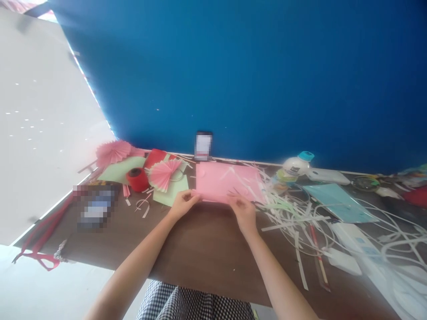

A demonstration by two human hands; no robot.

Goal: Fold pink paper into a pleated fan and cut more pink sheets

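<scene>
At half past eight from the pink sheet [213,182], a red ribbon [50,225] runs along the left end of the brown table [196,253]. Beside it, also toward half past eight, lies a pixelated item [96,206] that cannot be made out. A pink pleated fan [113,152] sits at half past nine, and just below it is a pale green sheet [116,171]. Next, at nine o'clock, come a red spool [137,180] and a second pleated fan [162,174].

The left hand [181,203] is at eight o'clock, thumb and fingers closed together on the near left corner of the pink sheet, which lies flat before the person. At eleven o'clock, a pixelated upright object [203,146] stands near the blue wall [233,80]. The right hand [244,211] is at five o'clock, fingers touching the sheet's near edge; whether they pinch it I cannot tell.

Around four o'clock, a tangle of white strips [290,213] spreads near the right hand. A bottle [295,166] with a blue cap is toward half past two. Farther right, just past three, lies a turquoise packet [340,202], with a white power strip [358,244] at four.
</scene>
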